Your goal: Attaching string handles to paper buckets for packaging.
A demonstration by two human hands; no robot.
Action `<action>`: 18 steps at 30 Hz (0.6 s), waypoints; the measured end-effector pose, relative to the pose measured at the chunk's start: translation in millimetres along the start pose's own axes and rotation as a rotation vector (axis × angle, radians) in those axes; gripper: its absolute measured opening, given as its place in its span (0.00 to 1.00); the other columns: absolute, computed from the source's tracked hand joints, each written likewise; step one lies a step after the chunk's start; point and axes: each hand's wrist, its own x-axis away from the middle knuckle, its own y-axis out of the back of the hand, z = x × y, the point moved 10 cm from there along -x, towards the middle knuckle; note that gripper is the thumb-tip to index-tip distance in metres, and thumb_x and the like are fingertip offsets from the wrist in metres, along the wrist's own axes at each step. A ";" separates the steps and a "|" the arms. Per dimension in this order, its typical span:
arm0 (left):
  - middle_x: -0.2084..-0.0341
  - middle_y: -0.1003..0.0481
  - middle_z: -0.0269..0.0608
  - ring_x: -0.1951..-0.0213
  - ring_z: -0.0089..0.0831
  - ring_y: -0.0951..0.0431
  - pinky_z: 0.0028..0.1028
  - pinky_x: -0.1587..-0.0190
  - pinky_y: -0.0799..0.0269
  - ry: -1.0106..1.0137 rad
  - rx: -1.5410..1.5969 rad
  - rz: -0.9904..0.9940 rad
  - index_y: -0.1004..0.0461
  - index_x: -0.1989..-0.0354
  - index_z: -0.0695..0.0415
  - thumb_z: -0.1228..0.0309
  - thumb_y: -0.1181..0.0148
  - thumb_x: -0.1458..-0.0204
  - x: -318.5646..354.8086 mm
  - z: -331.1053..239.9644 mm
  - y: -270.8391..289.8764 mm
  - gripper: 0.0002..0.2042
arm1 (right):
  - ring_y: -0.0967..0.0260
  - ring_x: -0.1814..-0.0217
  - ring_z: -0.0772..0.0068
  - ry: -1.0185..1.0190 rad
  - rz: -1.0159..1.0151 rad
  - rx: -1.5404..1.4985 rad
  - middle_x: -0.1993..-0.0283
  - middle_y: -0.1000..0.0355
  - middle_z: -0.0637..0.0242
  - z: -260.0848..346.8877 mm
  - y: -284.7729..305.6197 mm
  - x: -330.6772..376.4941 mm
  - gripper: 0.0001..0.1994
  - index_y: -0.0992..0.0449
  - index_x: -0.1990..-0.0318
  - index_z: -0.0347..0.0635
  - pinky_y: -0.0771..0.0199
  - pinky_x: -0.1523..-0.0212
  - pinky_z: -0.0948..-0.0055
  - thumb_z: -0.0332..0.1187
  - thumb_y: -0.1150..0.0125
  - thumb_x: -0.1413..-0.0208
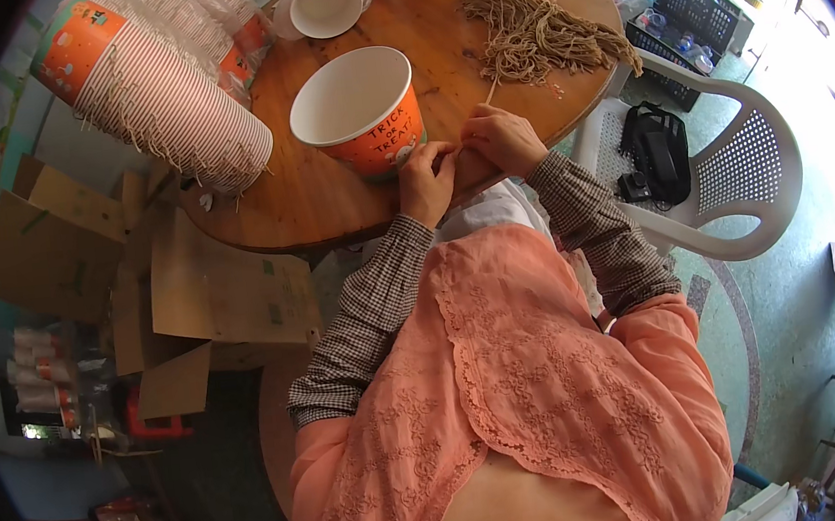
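Observation:
An orange and white paper bucket [380,133] stands on the round wooden table [302,211], tilted in view with its white inside showing. Against the bucket's lower right side is my left hand [425,181], its thumb and fingers pinched together; what they hold is too small to make out. Just to the right, near the table's edge, my right hand [506,139] is closed on a thin tan string [493,92]. This string sticks up beyond the fingers toward a loose heap of tan strings [541,33]. Both hands are close together, fingertips almost meeting.
A tall nested stack of paper buckets [171,98], with strings hanging from it, leans at the left. Another white-lined bucket [326,8] sits at the back. Open cardboard boxes [230,299] stand below left. A white plastic chair [739,149] holds a black bag [658,152] on the right.

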 end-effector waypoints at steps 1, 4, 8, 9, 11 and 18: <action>0.68 0.24 0.45 0.67 0.36 0.21 0.30 0.64 0.26 0.050 0.047 -0.011 0.24 0.65 0.62 0.74 0.40 0.47 0.2 -0.8 0.8 0.05 | 0.28 0.57 0.56 -0.021 0.012 -0.025 0.61 0.28 0.62 -2.1 0.5 -0.2 0.07 0.21 0.64 0.44 0.27 0.58 0.63 0.34 0.42 0.48; 0.67 0.26 0.46 0.69 0.37 0.22 0.31 0.65 0.26 0.093 0.115 -0.036 0.26 0.66 0.63 0.75 0.39 0.48 0.8 1.5 2.2 0.05 | 0.27 0.60 0.54 -0.094 -0.107 -0.272 0.63 0.27 0.60 -21.3 7.1 2.3 0.07 0.22 0.65 0.43 0.27 0.59 0.63 0.34 0.41 0.48; 0.69 0.27 0.44 0.70 0.36 0.23 0.30 0.66 0.26 0.031 -0.016 -0.045 0.26 0.71 0.63 0.77 0.37 0.51 3.7 -12.1 8.3 0.04 | 0.27 0.62 0.54 -0.116 -0.117 -0.348 0.64 0.26 0.60 -25.7 9.8 5.5 0.07 0.22 0.66 0.42 0.27 0.61 0.64 0.34 0.41 0.48; 0.69 0.27 0.44 0.70 0.36 0.23 0.30 0.66 0.26 0.030 -0.016 -0.043 0.26 0.71 0.63 0.77 0.37 0.51 3.3 -11.2 5.9 0.04 | 0.27 0.62 0.54 -0.093 -0.098 -0.304 0.64 0.26 0.60 -23.0 8.0 6.1 0.07 0.21 0.66 0.42 0.27 0.60 0.64 0.34 0.40 0.48; 0.68 0.29 0.46 0.70 0.38 0.25 0.32 0.65 0.27 -0.066 -0.091 -0.022 0.27 0.74 0.63 0.77 0.37 0.53 5.1 -12.6 -1.9 0.05 | 0.27 0.62 0.54 -0.062 -0.077 -0.257 0.64 0.26 0.60 -16.7 6.7 6.2 0.07 0.21 0.65 0.42 0.27 0.60 0.64 0.34 0.40 0.49; 0.66 0.31 0.50 0.59 0.47 0.28 0.38 0.54 0.31 -0.105 -0.164 0.034 0.31 0.69 0.65 0.75 0.39 0.51 4.9 -0.3 -13.6 0.08 | 0.27 0.59 0.57 0.018 -0.068 -0.216 0.61 0.27 0.61 -6.4 6.1 7.0 0.08 0.21 0.62 0.44 0.27 0.57 0.65 0.32 0.39 0.50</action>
